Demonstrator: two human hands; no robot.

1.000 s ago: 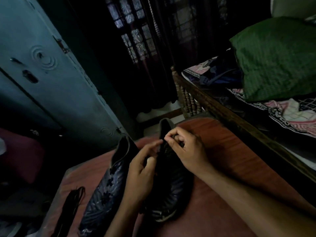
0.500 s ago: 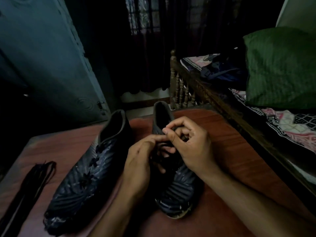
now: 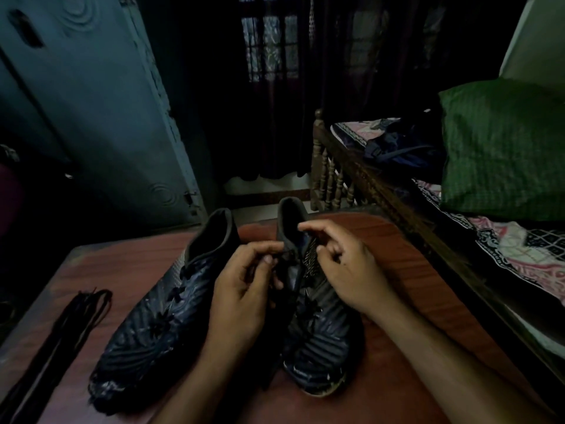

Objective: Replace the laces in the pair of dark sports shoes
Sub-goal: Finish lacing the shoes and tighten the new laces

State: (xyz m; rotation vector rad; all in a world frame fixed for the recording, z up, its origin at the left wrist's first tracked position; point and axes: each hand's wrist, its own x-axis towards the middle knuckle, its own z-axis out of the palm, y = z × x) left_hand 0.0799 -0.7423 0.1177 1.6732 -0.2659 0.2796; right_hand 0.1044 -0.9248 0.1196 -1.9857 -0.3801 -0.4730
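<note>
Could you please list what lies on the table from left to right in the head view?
Bundle of black laces → left shoe → left hand → right shoe → right hand.

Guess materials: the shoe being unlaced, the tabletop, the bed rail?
Right shoe: likely synthetic upper, semi-gloss; ridged pattern catches highlights. Its collar looks like matte knit fabric. Tabletop: reddish wood-grain, probably laminate or varnished wood, given its smooth, even sheen. Bed rail: dark carved wood with turned spindles, apparently varnished.
</note>
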